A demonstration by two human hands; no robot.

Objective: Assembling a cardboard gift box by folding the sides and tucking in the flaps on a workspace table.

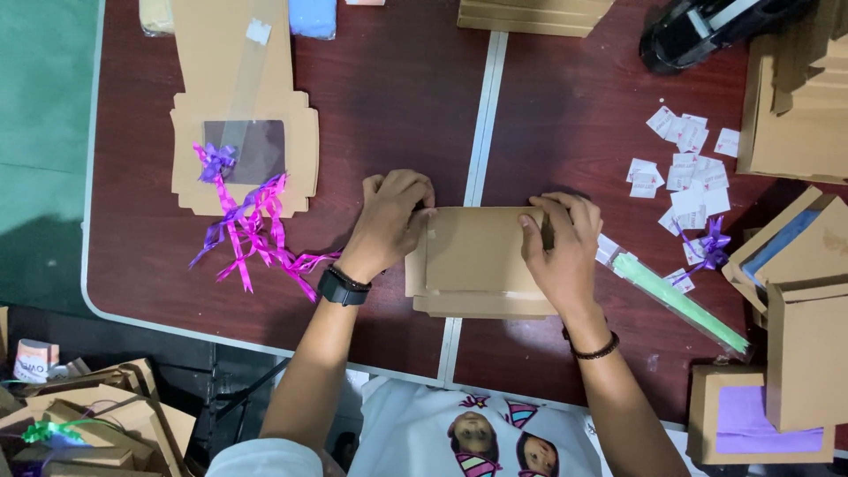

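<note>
Left hand and right hand press closed on opposite ends of a flat cardboard box lying mid-table. Beyond, purple ribbons rest on an unfolded box blank; paper slips are scattered right.

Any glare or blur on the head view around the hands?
Head view: sharp around the left hand, right hand and flat brown cardboard box; mild sheen on the dark red table; soft shadows only; edges bow slightly.
</note>
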